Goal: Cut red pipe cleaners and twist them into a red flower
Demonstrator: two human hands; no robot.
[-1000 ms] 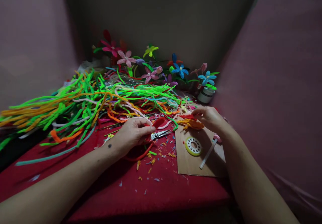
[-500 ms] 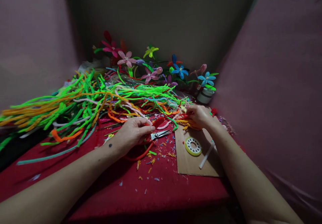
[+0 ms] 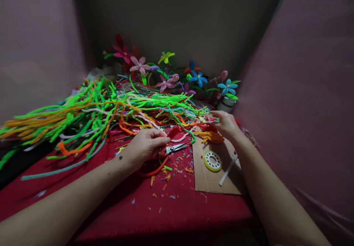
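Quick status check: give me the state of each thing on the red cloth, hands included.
left hand: closed on a red pipe cleaner
right hand: fingers in the loose strands, grip unclear
scissors: lying flat, blades shut
tape roll: flat on the cardboard
white stick: lying on the cardboard
pipe cleaner pile: loose, tangled
finished flowers: standing at the back
small jar: upright

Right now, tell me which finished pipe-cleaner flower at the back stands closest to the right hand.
The light-blue flower at the far right of the row, just above the white jar. It is nearest the right hand; the pink, yellow and darker blue ones stand farther left.
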